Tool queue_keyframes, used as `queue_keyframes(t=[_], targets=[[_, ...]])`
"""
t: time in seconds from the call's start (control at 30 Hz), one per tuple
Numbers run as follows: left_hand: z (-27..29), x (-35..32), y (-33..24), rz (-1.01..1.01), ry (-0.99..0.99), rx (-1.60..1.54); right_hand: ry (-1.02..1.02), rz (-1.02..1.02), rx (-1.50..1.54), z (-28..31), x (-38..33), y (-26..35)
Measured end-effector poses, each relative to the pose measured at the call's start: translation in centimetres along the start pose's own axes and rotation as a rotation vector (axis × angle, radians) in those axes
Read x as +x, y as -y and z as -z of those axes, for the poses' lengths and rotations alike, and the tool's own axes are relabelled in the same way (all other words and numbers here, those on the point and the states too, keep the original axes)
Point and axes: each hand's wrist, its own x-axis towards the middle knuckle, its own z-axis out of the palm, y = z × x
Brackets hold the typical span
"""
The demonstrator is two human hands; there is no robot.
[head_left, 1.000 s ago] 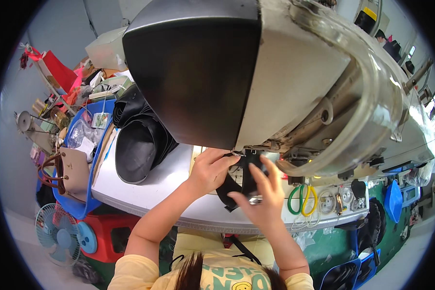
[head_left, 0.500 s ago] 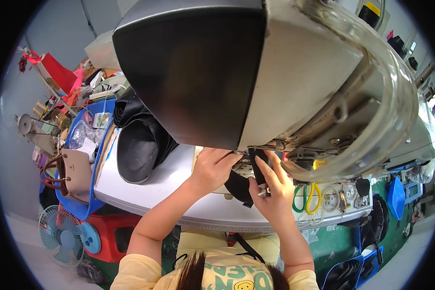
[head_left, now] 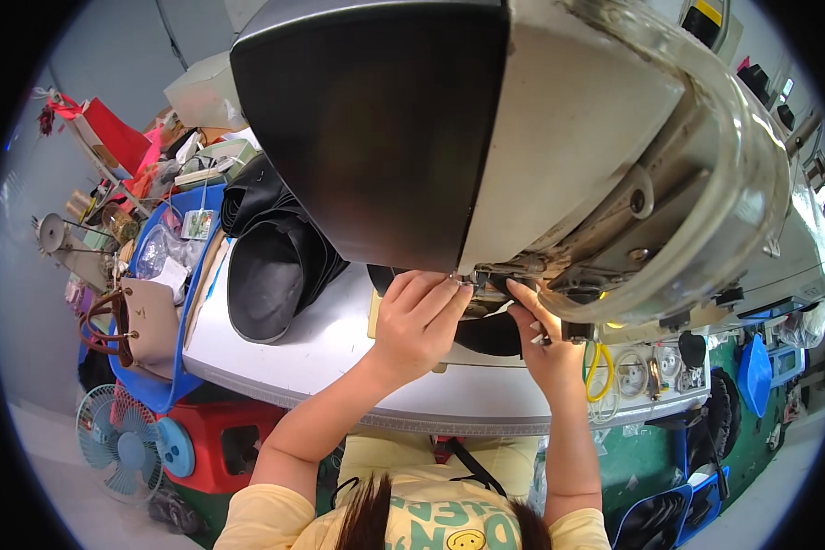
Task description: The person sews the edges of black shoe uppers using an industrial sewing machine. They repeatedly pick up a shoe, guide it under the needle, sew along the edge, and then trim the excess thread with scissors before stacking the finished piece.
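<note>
A large sewing machine (head_left: 376, 137), with a black and off-white head, stands over the work. My left hand (head_left: 420, 323) is closed, its thumb and fingertips pinched together at the needle area; what lies between them is too small to make out. On the machine bed a black curved piece of material (head_left: 490, 335) shows between my hands. My right hand (head_left: 548, 344) rests at its right end, index finger stretched toward the needle area. A small dark tool with pale tips (head_left: 539, 339) is tucked in its curled fingers. The machine head hides the needle.
Black curved pieces (head_left: 270, 280) lie stacked on the white table (head_left: 339, 390) at left. Beyond its left edge are a blue bin (head_left: 185, 367), a handbag (head_left: 148, 321) and a fan (head_left: 124, 445). Yellow-handled scissors (head_left: 599, 371) and bobbins (head_left: 631, 376) sit at right.
My left hand has moved right, its fingertips to the needle area. My right hand has shifted right and turned, and the black piece between them has swung round to lie more crosswise.
</note>
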Motion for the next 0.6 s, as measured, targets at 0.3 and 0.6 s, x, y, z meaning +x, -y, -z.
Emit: queue_keyframes(t=[0.3,0.6], targets=[[-0.2,-5.4,-0.2,0.462,0.018,-0.322,0.014,0.014,-0.127,0.1,0.0,-0.8],[-2.1,-11.2,6.2,1.546,-0.057,-1.992,-0.019,0.383,-0.119,-1.5,-2.7,3.6]])
